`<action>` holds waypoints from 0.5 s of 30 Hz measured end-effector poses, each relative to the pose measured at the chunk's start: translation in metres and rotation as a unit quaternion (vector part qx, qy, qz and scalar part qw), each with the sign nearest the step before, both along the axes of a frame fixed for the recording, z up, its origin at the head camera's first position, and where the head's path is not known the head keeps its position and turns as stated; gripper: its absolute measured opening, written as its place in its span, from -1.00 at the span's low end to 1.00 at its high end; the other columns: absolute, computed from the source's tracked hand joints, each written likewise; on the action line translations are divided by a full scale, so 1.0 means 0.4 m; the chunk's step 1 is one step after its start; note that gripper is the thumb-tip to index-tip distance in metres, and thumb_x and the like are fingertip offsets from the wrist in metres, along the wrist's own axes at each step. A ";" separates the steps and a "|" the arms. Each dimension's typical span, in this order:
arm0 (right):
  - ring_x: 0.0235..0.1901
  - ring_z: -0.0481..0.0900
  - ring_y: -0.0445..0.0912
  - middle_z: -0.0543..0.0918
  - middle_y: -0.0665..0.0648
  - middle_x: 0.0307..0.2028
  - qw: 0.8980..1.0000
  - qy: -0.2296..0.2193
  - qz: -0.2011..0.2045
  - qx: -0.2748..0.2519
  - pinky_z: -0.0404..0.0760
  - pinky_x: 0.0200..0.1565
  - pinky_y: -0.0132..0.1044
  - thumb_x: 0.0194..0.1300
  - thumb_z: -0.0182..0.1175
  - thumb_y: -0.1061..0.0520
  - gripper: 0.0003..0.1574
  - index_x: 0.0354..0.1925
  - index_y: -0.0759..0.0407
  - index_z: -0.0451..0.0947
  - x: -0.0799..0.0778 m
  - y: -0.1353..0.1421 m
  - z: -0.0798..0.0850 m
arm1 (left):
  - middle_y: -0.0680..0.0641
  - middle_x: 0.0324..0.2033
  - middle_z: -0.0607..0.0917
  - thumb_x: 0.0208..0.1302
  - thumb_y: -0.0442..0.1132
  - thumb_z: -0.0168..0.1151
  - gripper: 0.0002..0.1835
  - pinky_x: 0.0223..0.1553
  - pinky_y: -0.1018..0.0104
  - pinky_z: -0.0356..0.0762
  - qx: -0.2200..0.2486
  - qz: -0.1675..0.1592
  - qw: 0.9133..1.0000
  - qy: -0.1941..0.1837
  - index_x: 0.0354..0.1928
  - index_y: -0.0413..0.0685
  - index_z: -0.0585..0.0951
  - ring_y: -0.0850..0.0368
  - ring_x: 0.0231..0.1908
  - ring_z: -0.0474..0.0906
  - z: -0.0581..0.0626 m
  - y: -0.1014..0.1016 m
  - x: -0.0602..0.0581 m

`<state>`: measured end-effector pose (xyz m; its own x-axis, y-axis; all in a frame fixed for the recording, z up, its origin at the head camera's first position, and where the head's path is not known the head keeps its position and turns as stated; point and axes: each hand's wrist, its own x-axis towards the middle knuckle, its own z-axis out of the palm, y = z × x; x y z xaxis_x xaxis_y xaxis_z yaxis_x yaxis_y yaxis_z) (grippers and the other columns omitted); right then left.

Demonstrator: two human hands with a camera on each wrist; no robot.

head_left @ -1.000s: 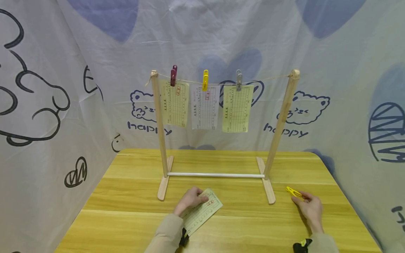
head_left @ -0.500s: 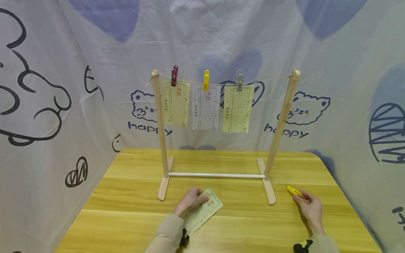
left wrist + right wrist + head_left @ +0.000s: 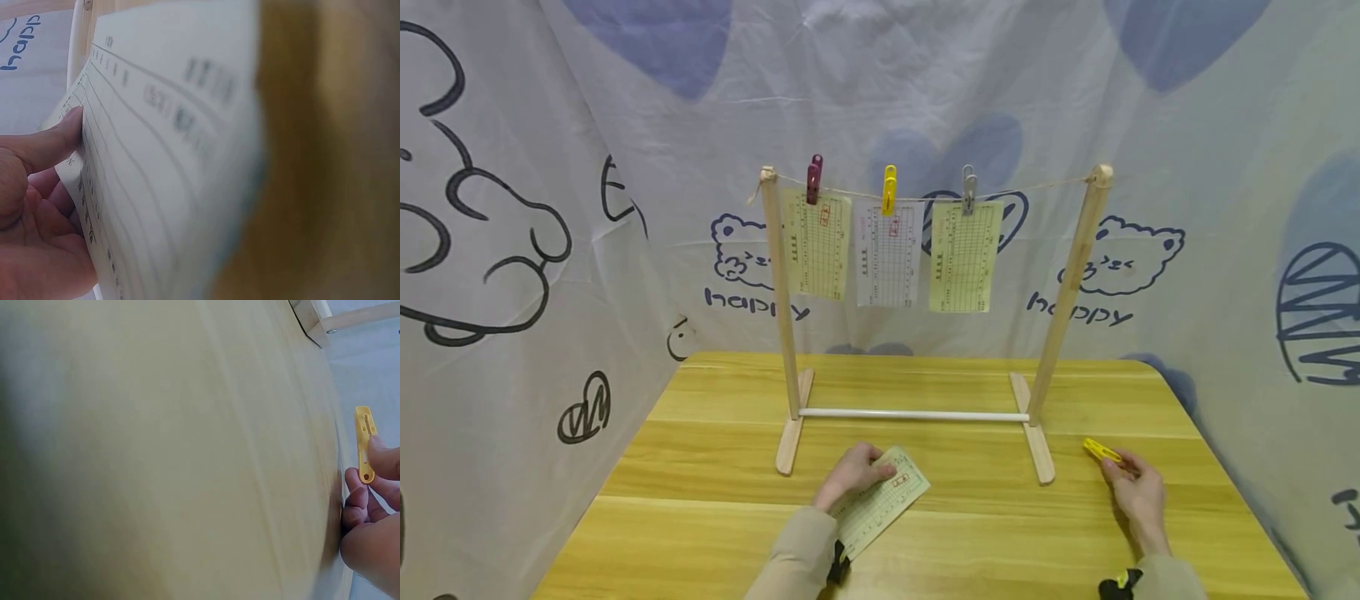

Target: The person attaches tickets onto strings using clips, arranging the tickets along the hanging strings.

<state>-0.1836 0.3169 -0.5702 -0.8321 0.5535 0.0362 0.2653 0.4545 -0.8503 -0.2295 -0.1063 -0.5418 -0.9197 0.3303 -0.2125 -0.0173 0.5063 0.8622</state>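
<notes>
In the head view my left hand (image 3: 855,473) pinches a pale green printed slip (image 3: 883,504) low over the table, left of centre. The left wrist view shows the thumb on the slip's printed face (image 3: 144,156) and the fingers behind it. Over at the right, my right hand (image 3: 1138,496) holds a yellow clothespin (image 3: 1102,451) between thumb and fingers, its far end pointing up and left. Close up in the right wrist view, the clothespin (image 3: 365,444) stands upright above the curled fingers.
A wooden rack (image 3: 1070,292) with a white crossbar (image 3: 910,414) stands on the table (image 3: 715,450). From its string hang a green slip (image 3: 816,250) under a maroon clothespin (image 3: 813,179), a white slip (image 3: 887,258) under a yellow one, and another green slip (image 3: 964,262) under a grey one.
The yellow clothespin in my right hand has turned a little and shifted slightly to the right in the fingers. My left hand and its slip have stayed almost in place.
</notes>
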 end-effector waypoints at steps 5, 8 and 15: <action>-0.46 0.28 -0.64 0.60 -0.18 -0.37 1.000 0.013 -0.013 -0.024 0.35 -0.38 -0.71 0.39 0.26 0.12 -0.51 0.14 0.44 0.56 0.000 0.001 0.005 | -0.02 -0.57 0.62 0.38 -0.26 0.28 -0.78 -0.60 0.48 0.36 0.000 0.003 1.000 -0.005 -0.35 -0.30 0.68 0.26 -0.62 0.40 -0.002 0.002 0.000; -0.43 0.31 -0.62 0.43 -0.46 -0.43 0.998 0.027 -0.015 -0.052 0.36 -0.36 -0.70 0.40 0.26 0.03 -0.44 0.17 0.42 0.55 0.000 0.001 0.007 | -0.01 -0.57 0.60 0.38 -0.26 0.29 -0.79 -0.59 0.47 0.35 -0.001 0.007 1.000 -0.005 -0.35 -0.29 0.67 0.26 -0.61 0.39 -0.002 0.003 0.000; -0.39 0.40 -0.57 0.40 -0.58 -0.41 0.991 0.051 -0.027 -0.122 0.44 -0.35 -0.69 0.41 0.24 -0.10 -0.33 0.26 0.33 0.52 -0.003 -0.013 0.020 | -0.02 -0.58 0.62 0.38 -0.28 0.28 -0.78 -0.62 0.49 0.38 0.006 0.007 1.000 0.004 -0.36 -0.34 0.68 0.27 -0.62 0.42 0.000 0.004 -0.001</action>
<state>-0.1846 0.3119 -0.5623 -0.7994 0.6004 -0.0217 0.1908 0.2196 -0.9568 -0.2300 -0.1048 -0.5418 -0.9260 0.3199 -0.2004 -0.0165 0.4961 0.8681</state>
